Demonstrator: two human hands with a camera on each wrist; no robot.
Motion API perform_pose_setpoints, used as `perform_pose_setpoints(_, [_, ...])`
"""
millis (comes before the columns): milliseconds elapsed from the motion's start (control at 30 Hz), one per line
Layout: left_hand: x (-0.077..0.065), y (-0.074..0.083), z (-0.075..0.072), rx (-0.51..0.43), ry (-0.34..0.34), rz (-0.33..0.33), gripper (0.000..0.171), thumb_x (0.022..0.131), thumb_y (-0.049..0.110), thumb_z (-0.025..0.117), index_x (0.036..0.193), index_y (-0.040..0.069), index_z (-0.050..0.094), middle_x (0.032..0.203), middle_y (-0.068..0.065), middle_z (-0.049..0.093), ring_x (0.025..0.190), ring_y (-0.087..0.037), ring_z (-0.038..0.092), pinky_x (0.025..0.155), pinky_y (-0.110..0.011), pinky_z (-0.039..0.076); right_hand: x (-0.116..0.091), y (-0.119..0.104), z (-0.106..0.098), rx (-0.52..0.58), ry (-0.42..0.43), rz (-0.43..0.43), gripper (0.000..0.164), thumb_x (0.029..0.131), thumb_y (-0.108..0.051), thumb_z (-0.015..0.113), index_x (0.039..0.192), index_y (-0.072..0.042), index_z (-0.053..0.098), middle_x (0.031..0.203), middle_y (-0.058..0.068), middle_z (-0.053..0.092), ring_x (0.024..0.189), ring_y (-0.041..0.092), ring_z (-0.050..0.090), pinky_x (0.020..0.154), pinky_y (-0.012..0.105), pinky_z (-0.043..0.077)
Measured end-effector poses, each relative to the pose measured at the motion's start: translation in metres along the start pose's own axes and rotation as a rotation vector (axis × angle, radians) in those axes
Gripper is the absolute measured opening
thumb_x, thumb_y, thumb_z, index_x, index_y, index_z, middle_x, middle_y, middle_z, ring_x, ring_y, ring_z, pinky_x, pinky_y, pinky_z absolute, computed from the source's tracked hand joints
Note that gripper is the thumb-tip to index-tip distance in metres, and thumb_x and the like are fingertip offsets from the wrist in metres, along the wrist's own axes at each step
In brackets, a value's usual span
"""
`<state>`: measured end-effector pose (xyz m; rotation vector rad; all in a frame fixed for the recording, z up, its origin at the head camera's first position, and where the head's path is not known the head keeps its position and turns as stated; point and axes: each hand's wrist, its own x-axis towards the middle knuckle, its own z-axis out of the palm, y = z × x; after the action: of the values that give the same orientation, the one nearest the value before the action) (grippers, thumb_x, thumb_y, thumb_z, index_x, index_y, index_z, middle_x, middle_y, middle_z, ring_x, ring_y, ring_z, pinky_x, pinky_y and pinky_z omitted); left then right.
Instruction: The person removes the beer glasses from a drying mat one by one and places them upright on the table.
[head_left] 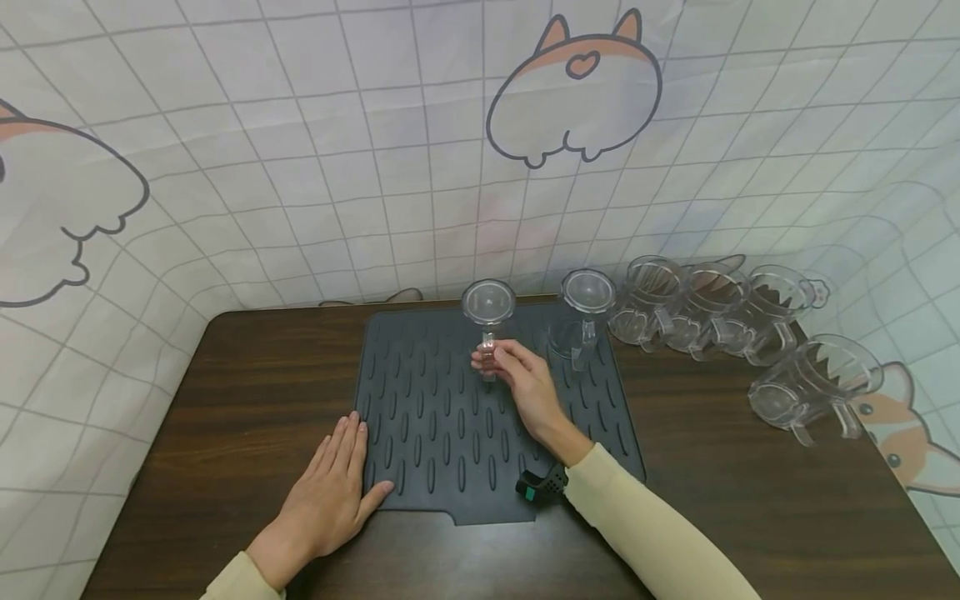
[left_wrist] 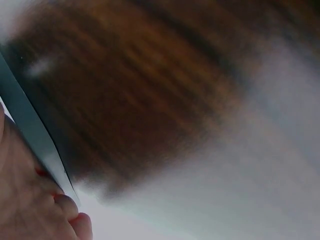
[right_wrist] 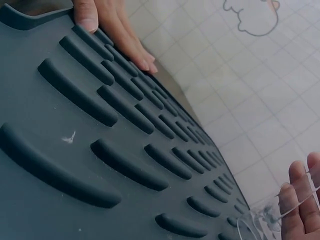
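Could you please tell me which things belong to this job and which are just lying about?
Likely the job:
clear, round handled mug in the right hand
similar clear mug
dark grey ribbed mat
four more clear mugs on the brown wooden table

Apparently just about:
white, dog-print wall covering
black wristband

You have a dark brown wooden tabletop (head_left: 225,400) with streaky grain and a rounded far-left corner. Behind it and along both sides, you see a rippled white cloth (head_left: 300,192) with grey grid lines. Above the far edge, you face a rounded animal drawing (head_left: 592,100) with orange ears and a heart shape. To your left, a similar drawing (head_left: 60,192) is cut off. Beside the right edge, you find an orange-and-white dog face (head_left: 903,437), partly out of view.
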<state>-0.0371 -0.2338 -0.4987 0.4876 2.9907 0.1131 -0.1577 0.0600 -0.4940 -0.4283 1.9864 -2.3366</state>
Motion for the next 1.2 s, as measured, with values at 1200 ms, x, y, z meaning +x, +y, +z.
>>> perform_pose_setpoints(1200, [0.001, -0.001, 0.001, -0.009, 0.007, 0.001, 0.084, 0.105, 0.052, 0.051, 0.160, -0.008, 0.027, 0.171, -0.027, 0.020, 0.160, -0.044, 0.021, 0.127, -0.060, 0.029, -0.006, -0.002, -0.007, -0.052, -0.087, -0.065, 0.031, 0.098, 0.011, 0.058, 0.129, 0.011, 0.057, 0.125, 0.037, 0.062, 0.102, -0.001, 0.071, 0.098, 0.025, 0.060])
